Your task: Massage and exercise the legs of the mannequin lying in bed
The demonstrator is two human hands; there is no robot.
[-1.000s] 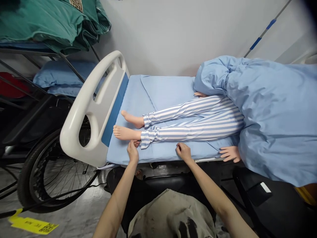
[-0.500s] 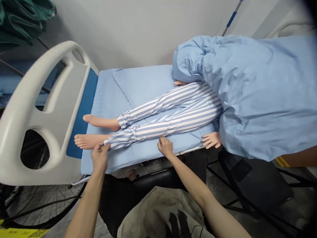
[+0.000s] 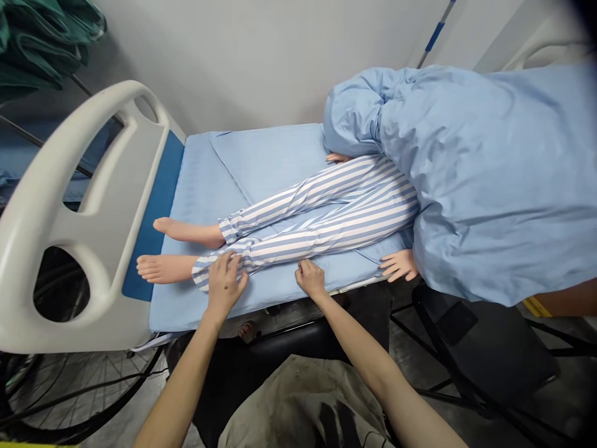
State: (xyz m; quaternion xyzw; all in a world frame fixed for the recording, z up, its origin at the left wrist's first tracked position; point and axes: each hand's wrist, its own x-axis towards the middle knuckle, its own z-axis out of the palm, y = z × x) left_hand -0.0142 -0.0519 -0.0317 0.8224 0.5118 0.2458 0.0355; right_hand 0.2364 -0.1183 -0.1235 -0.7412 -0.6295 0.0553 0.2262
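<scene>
A manikin in blue-and-white striped trousers [image 3: 345,223] lies on a bed, bare feet [image 3: 168,269] toward the footboard. My left hand [image 3: 226,283] is over the lower part of the near trouser leg, just above the hem. Its fingers are apart, and the fingertips rest on or just over the cloth. Beside the knee, my right hand [image 3: 310,279] is closed on the near edge of the same trouser leg; its fingertips are partly hidden. Blue cloth [image 3: 485,180] covers the manikin's upper body, with one manikin hand [image 3: 399,265] showing below it.
A cream footboard [image 3: 107,249] stands at the left end of the blue-sheeted mattress [image 3: 275,152]. Below the footboard is a spoked wheel [image 3: 84,398]. A black chair [image 3: 494,342] stands at the right, near the bed. Green cloth [image 3: 41,43] hangs at the upper left.
My left hand has let go of the trouser hem and moved right, up the lower leg, with its fingers spreading. My right hand has stayed beside the knee.
</scene>
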